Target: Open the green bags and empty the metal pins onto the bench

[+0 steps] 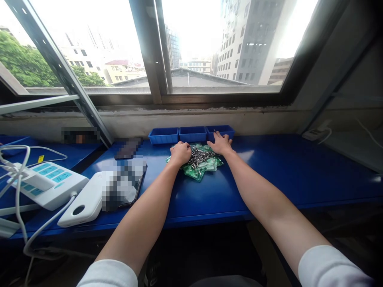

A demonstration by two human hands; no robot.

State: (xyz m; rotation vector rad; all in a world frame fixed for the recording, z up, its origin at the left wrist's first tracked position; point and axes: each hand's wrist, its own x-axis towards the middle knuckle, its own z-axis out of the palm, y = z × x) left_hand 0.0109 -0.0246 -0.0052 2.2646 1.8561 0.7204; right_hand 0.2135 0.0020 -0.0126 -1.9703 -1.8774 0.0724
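A heap of small silver and dark metal pieces (197, 157) lies on crumpled green plastic bags (194, 174) on the blue table. At the heap's left edge is my left hand (180, 153), its fingers curled down; whatever they hold is hidden. My right hand (221, 144) reaches over the front rim of the right blue bin (228, 131), fingers apart. A tiny dark tip shows near its forefinger, too small to name. Beside that bin stand the middle blue bin (193, 135) and the left blue bin (164, 138). Their insides are mostly hidden.
On the left are a white power strip (56, 183) with cables, a white power bank (83, 199) and a blurred phone-like object (139, 185). A slanted metal post (64, 75) rises there. Behind the bins are a wall and a window. The blue tabletop (278, 167) extends right.
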